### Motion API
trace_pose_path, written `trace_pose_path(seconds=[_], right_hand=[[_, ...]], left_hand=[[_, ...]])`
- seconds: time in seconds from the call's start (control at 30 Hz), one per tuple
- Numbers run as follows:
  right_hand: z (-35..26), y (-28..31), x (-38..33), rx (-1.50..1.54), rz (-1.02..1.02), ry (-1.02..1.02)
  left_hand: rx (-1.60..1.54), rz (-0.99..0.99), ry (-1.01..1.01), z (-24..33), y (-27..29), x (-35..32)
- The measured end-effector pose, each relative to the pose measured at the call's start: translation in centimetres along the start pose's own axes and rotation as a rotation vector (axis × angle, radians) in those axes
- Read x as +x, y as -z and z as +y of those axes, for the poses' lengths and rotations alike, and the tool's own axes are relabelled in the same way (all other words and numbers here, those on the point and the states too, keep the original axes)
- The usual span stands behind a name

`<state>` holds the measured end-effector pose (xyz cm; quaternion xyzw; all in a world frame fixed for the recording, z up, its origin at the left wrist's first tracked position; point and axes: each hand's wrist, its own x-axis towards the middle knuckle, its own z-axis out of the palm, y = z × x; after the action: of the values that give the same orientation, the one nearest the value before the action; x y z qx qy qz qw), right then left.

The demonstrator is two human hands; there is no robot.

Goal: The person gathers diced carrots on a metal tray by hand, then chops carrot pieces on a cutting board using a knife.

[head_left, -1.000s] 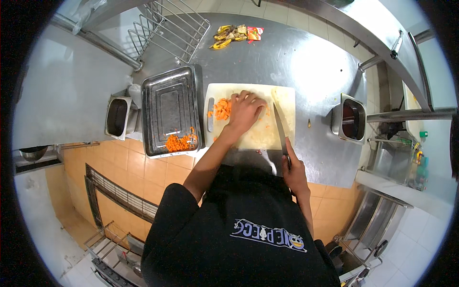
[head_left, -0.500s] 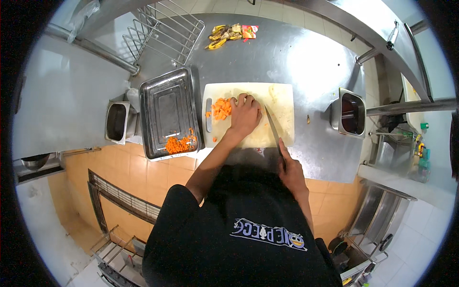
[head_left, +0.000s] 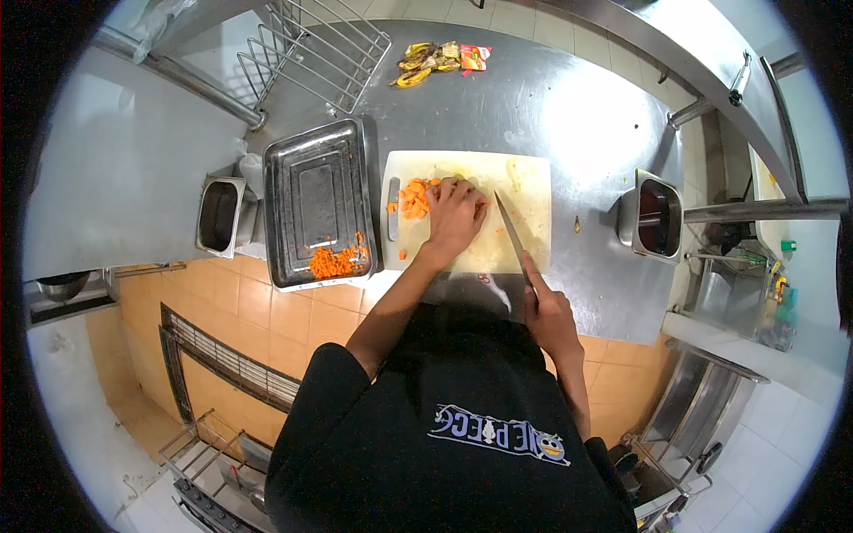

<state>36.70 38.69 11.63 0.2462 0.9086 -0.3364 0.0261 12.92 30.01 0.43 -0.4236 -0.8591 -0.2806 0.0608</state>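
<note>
The left hand (head_left: pixel 455 216) lies flat, fingers spread, on the white cutting board (head_left: pixel 524 178) at the desk's (head_left: pixel 577 107) near edge, touching the diced carrot pile (head_left: pixel 413 197) by the board's left edge. The right hand (head_left: pixel 546 311) is clenched on the handle of a kitchen knife (head_left: pixel 509 233), blade resting on the board right of the left hand. To gather the dice cleanly, keep the blade apart from the fingers and sweep toward the steel tray (head_left: pixel 311 195) beside the board, which already holds carrot dice (head_left: pixel 333 262) in its near corner.
</note>
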Motion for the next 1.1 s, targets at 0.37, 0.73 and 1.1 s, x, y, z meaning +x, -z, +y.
trace_pose_path(seconds=[0.37, 0.73, 1.1], right_hand=[[0.6, -0.5, 0.7, -0.057, -0.025, 0.044], [1.0, -0.2, 0.7, 0.071, -0.018, 0.008], [0.6, -0.6, 0.8, 0.052, 0.035, 0.109]], left_hand=[[-0.102, 0.024, 0.041, 0.0, 0.4, 0.0], [-0.064, 0.008, 0.035, 0.0, 1.9, 0.2], [0.000, 0.029, 0.000, -0.4, 0.8, 0.2]])
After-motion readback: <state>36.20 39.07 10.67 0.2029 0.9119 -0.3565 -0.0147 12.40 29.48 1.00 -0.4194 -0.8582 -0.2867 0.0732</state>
